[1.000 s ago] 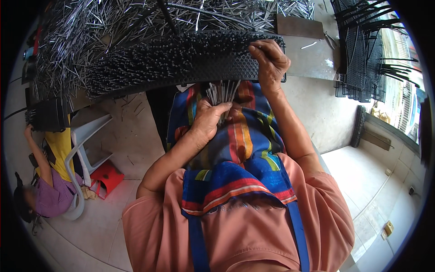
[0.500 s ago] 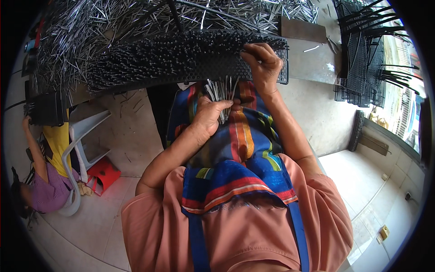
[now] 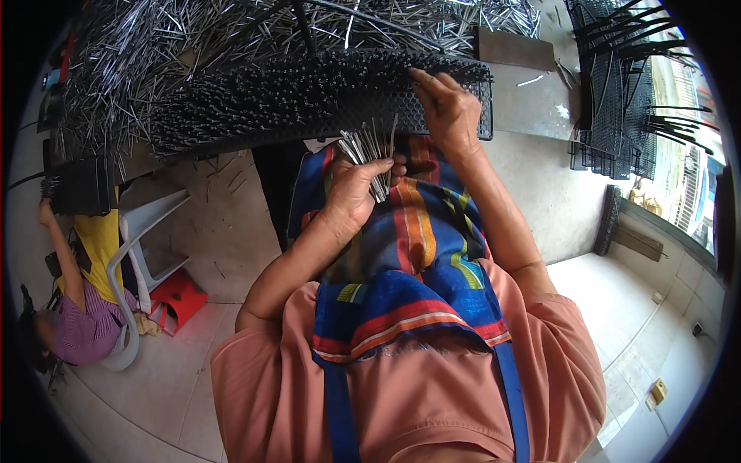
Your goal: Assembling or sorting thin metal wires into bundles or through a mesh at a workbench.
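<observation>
My left hand [image 3: 351, 191] is closed round a fanned bundle of thin grey metal rods [image 3: 373, 147], held above my lap with the thumb across them. In front of it lies a long black perforated rack [image 3: 413, 109], most of its holes filled with upright dark pins [image 3: 255, 100]. Over the right end of this rack is my right hand [image 3: 454, 116], thumb and forefinger drawn together close above the pins. Whatever is between those fingertips is too small to make out. Bare holes show in the rack just left of the right hand.
A big heap of loose metal rods [image 3: 154, 54] covers the table behind the rack. A brown flat plate [image 3: 515, 49] lies at the back right, near stacked black mesh racks [image 3: 617, 100]. On the left, another person [image 3: 89, 328] sits beside a grey chair [image 3: 127, 309] and a red bag [image 3: 181, 299].
My right hand has shifted slightly left and its fingertips have come closer to the pins. My left hand has risen a little with the bundle, whose rods now lean more to the left.
</observation>
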The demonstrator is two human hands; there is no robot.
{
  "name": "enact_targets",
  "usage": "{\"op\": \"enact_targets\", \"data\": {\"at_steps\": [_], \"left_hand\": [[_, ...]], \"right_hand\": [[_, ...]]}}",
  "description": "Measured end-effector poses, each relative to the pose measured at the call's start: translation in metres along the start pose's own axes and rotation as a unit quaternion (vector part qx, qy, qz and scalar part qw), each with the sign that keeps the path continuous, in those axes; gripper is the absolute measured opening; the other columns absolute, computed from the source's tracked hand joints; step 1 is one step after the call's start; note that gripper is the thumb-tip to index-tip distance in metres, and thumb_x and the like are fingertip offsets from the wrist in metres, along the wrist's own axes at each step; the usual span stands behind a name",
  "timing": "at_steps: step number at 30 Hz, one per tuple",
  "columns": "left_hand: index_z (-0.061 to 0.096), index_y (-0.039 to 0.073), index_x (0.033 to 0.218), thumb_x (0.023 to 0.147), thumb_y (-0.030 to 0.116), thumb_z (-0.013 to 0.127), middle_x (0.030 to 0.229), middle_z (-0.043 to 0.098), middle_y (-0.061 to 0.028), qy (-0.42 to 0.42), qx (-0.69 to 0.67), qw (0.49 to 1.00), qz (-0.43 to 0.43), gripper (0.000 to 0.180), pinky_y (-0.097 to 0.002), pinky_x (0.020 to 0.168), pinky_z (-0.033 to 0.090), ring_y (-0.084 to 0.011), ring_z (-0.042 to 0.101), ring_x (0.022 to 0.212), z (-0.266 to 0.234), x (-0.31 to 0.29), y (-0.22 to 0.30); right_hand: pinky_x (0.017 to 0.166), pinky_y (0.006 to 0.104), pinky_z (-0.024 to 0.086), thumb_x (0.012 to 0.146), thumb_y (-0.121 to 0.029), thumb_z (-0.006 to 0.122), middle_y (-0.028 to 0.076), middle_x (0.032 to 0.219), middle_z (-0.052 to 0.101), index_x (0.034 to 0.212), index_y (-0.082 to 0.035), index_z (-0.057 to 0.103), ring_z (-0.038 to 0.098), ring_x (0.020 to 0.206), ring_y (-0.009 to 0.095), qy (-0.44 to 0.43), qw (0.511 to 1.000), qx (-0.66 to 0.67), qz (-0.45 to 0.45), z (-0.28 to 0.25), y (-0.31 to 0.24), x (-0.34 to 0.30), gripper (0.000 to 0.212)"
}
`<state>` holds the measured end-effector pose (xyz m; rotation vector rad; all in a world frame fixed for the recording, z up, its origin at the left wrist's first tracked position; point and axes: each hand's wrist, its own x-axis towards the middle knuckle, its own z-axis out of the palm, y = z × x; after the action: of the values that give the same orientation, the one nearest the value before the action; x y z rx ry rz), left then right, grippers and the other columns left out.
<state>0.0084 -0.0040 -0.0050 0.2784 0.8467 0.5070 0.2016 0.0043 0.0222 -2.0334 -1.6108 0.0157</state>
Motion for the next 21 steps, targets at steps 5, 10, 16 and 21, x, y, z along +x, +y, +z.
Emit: {"op": "enact_targets", "data": {"at_steps": [5,10,16,21], "left_hand": [[0.065,0.001,0.107,0.084,-0.005,0.063,0.093,0.071,-0.0154,-0.006,0.004,1.0,0.008,0.024,-0.0328,0.067,0.059,-0.0231,0.07,0.078,0.0,-0.006,0.004],[0.065,0.001,0.108,0.084,-0.006,0.063,0.094,0.071,-0.0156,-0.033,0.034,0.999,0.006,0.026,-0.0336,0.069,0.06,-0.0246,0.071,0.08,0.004,-0.005,0.007],[0.064,0.002,0.104,0.083,-0.005,0.065,0.088,0.071,-0.01,0.015,-0.013,1.0,0.008,0.022,-0.0313,0.061,0.06,-0.0223,0.071,0.069,0.001,-0.007,0.012],[0.064,0.003,0.103,0.082,-0.007,0.064,0.088,0.071,-0.0105,0.011,0.044,0.998,0.049,0.022,-0.0303,0.06,0.06,-0.0214,0.071,0.067,0.006,-0.011,0.021]], "right_hand": [[0.052,0.032,0.045,0.084,-0.013,0.071,0.007,0.072,0.06,0.106,-0.01,0.072,0.059,0.057,0.021,0.001,0.999,0.051,-0.007,-0.005,0.001,-0.017,0.022],[0.046,0.0213,0.038,0.083,-0.004,0.071,-0.003,0.062,0.057,0.096,0.0,0.068,0.051,0.051,0.005,-0.252,0.831,0.443,0.224,-0.003,-0.012,-0.019,0.014],[0.042,0.0184,0.034,0.083,-0.001,0.071,-0.001,0.064,0.06,0.083,-0.003,0.065,0.046,0.047,0.002,-0.235,0.726,0.548,0.344,0.007,-0.013,-0.014,0.007],[0.042,0.0185,0.035,0.082,0.002,0.072,-0.002,0.065,0.06,0.09,-0.002,0.066,0.048,0.048,0.002,-0.167,0.749,0.549,0.331,0.009,-0.036,-0.011,0.01]]}}
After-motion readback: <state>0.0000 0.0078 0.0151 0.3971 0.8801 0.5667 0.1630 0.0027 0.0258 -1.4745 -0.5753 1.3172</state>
